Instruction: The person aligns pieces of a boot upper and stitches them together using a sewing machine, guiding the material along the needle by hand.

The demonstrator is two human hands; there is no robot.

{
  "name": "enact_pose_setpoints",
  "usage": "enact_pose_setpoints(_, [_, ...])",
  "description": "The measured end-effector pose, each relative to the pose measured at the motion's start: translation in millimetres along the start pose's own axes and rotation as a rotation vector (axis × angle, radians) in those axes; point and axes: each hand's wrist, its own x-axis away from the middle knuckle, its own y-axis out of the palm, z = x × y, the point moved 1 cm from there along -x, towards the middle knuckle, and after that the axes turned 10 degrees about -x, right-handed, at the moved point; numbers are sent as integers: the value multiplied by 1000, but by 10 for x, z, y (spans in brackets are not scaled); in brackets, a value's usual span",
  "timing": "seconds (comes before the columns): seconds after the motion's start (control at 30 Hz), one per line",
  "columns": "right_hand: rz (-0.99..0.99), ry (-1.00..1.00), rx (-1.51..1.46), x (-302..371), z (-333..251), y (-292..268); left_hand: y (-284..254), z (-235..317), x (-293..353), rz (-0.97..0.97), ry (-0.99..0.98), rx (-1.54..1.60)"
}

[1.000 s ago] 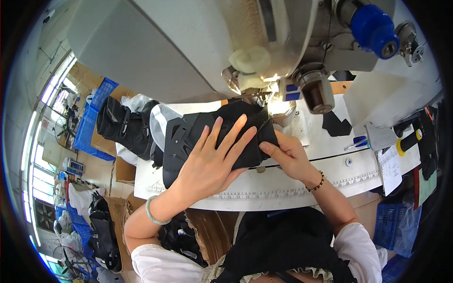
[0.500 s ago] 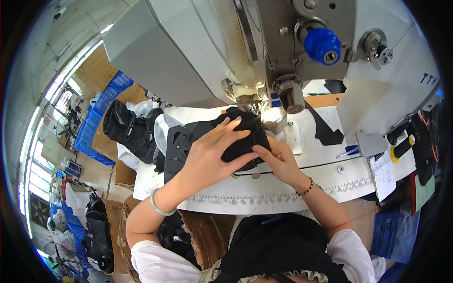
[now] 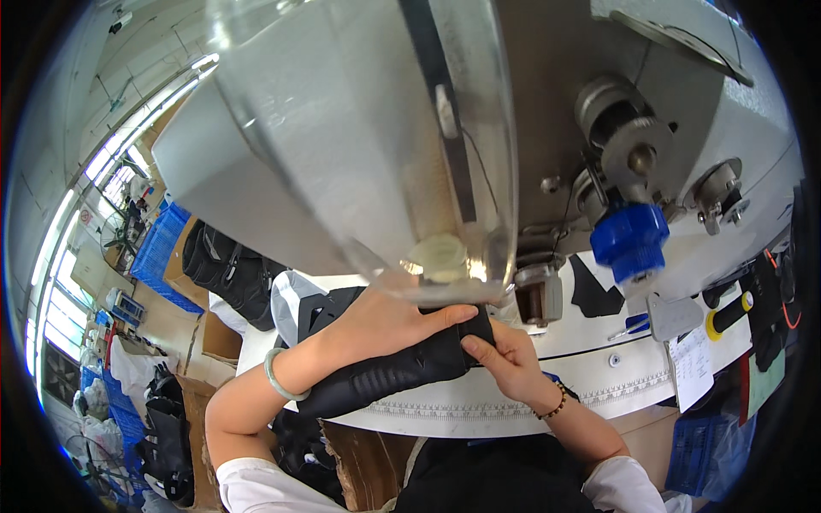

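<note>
A black padded sewn piece [image 3: 380, 372] with a ribbed panel lies on the white sewing table under the sewing machine's head [image 3: 214, 162]. My left hand [image 3: 389, 318] rests over its top, thumb along the near edge; its other fingers are hidden by the machine's clear guard [image 3: 385, 214]. At the piece's right end, my right hand [image 3: 511, 363] grips the edge between thumb and fingers. The needle area is hidden behind the guard. What kind of article the piece belongs to I cannot make out.
Black padded articles [image 3: 229, 265] with straps are heaped left of the table, beside a blue crate [image 3: 162, 248]. A flat black cut piece [image 3: 594, 291], a blue-handled tool [image 3: 634, 325] and a black-and-yellow spool [image 3: 729, 316] lie to the right. A printed ruler [image 3: 599, 395] follows the near edge.
The machine head looms larger and lower in view, its guard covering the needle area. The black piece is turned so its ribbed side shows, with both hands still on it.
</note>
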Motion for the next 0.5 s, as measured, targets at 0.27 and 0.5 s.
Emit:
enact_pose_setpoints(0.27, [53,-3,-90,-26,68,31,4,-41,-46,200,157,20])
enact_pose_setpoints(0.5, [81,-14,-66,-62,87,10,-157,70,-76,-197,-221,-145])
